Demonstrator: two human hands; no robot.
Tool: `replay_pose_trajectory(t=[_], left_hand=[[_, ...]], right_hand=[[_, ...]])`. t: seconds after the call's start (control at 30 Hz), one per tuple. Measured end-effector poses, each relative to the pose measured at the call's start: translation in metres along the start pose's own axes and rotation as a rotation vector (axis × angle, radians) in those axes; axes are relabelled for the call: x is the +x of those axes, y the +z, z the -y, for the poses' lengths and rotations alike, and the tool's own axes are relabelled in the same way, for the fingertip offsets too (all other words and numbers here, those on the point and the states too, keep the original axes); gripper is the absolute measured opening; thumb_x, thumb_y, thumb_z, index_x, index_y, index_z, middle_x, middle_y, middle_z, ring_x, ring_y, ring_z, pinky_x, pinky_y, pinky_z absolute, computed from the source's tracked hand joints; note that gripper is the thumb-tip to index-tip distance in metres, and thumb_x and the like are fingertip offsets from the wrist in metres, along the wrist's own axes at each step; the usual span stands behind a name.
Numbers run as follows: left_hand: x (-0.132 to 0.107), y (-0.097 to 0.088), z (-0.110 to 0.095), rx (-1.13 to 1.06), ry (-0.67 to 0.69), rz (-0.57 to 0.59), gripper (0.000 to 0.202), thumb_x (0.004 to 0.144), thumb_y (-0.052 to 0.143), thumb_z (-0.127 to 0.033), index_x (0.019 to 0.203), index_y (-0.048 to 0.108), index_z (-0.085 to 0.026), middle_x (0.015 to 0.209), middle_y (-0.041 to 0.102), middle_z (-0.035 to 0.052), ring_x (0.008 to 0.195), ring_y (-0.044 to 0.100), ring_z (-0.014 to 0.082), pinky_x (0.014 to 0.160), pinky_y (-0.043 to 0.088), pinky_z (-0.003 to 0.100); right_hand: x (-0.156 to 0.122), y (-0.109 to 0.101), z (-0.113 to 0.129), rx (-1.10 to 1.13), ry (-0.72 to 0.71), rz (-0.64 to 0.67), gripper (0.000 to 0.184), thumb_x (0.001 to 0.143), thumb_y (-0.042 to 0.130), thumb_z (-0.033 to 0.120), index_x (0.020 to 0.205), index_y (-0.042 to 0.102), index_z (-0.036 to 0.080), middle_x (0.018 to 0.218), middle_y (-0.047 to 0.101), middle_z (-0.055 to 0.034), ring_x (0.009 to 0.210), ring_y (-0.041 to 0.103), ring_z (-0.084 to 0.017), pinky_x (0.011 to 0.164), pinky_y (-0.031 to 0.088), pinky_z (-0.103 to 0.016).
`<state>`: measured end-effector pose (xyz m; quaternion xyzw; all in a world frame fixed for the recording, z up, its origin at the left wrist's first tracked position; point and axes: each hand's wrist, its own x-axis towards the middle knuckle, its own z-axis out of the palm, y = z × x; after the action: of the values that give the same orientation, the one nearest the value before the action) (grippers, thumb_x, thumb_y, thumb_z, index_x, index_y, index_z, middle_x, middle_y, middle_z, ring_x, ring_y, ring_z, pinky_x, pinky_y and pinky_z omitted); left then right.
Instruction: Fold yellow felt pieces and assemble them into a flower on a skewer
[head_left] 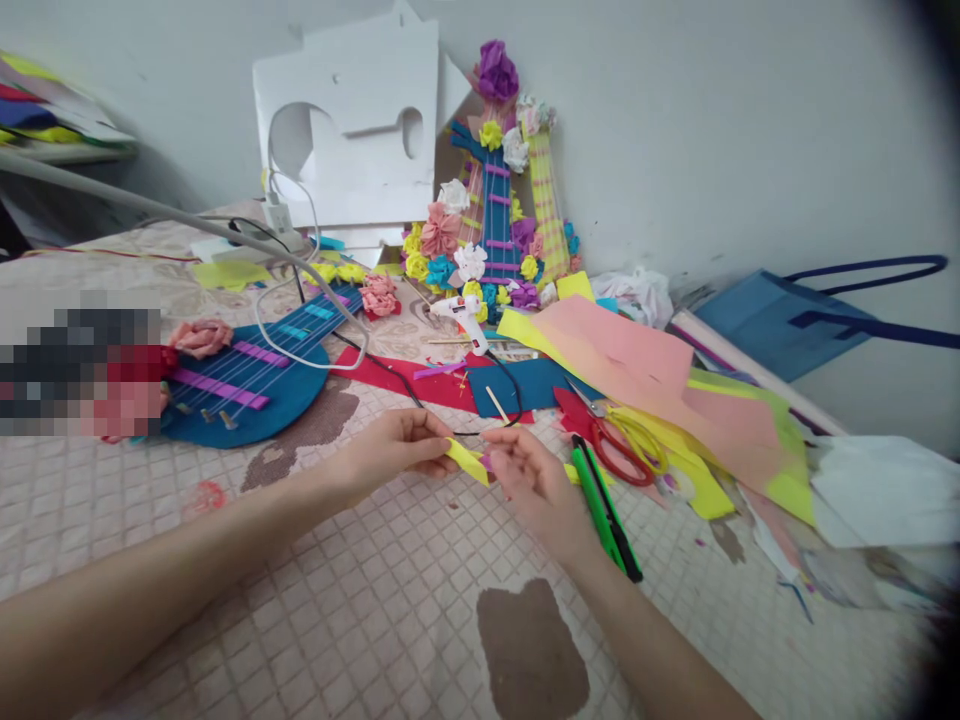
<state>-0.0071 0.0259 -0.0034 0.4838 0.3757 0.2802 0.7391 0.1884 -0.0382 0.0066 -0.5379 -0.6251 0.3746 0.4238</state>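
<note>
A narrow yellow paper strip (468, 461) stretches between my two hands above the quilted table cover. My left hand (401, 443) pinches its left end between thumb and fingers. Around the other end, the fingers of my right hand (536, 485) are closed, with a small purple bit showing at the fingertips. Just right of that hand lies a green box cutter (602, 510). Scissors with red and yellow handles (622, 450) rest beyond it. A white glue gun (465, 318) stands behind my hands, its black cord looping toward them.
A blue paper guitar (247, 400) with purple strips lies at left. Crepe paper flowers (442, 230) and upright paper guitars (499, 215) lean on the wall beside cut white foam board (360, 130). Pink paper sheets (615, 345) spread at right. A white cable (187, 215) crosses the left side.
</note>
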Motion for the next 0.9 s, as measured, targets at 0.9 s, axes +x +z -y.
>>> replay_pose_trajectory(t=[0.9], left_hand=[[-0.003,0.007,-0.003,0.131,-0.005,-0.020,0.023,0.070,0.068,-0.033,0.078,0.057,-0.014,0.065,0.064,-0.0016,0.057,0.055,0.0079,0.058,0.041,0.020]], right_hand=[[0.084,-0.119,-0.040,-0.333,-0.021,-0.405,0.028,0.075,0.061,0.040,0.092,0.058,0.017,0.087,0.064,-0.0058,0.056,0.052,-0.014,0.055,0.043,-0.029]])
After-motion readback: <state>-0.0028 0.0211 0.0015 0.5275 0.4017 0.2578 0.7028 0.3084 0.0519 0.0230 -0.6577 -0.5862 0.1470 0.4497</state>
